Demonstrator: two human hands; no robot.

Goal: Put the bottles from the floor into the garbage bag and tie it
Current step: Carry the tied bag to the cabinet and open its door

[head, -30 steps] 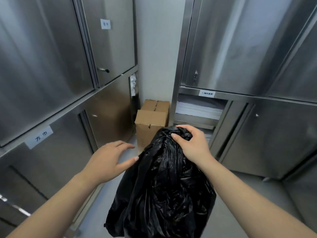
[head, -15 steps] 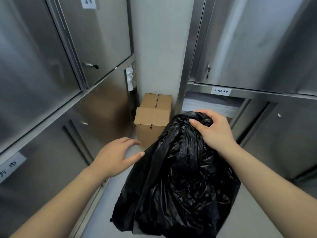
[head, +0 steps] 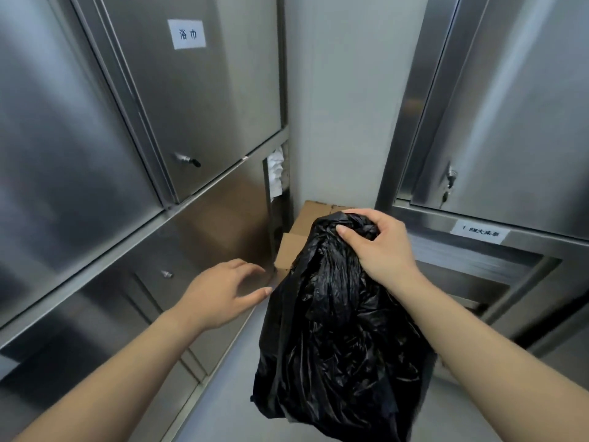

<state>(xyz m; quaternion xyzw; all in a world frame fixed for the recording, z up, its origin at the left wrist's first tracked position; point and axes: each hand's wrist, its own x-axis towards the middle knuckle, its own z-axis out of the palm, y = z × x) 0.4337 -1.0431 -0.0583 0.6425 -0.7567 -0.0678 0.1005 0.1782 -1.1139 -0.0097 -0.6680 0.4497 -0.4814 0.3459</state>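
Observation:
A bulging black garbage bag [head: 338, 346] hangs in the middle of the view, above the grey floor. My right hand [head: 382, 250] is closed around its gathered top and holds it up. Just left of the bag, my left hand [head: 220, 295] hovers with fingers spread and thumb pointing at the bag's side, holding nothing. No bottles are visible; whatever is inside the bag is hidden by the plastic.
Steel cabinets [head: 95, 154] with labelled doors line the left side, and more steel cabinets [head: 510, 106] stand on the right. A cardboard box [head: 302, 231] sits on the floor in the corner behind the bag. The grey floor [head: 229, 393] forms a narrow aisle.
My view has tilted upward and the bag, still in my right hand, has risen and shifted right. My left hand stays open beside it.

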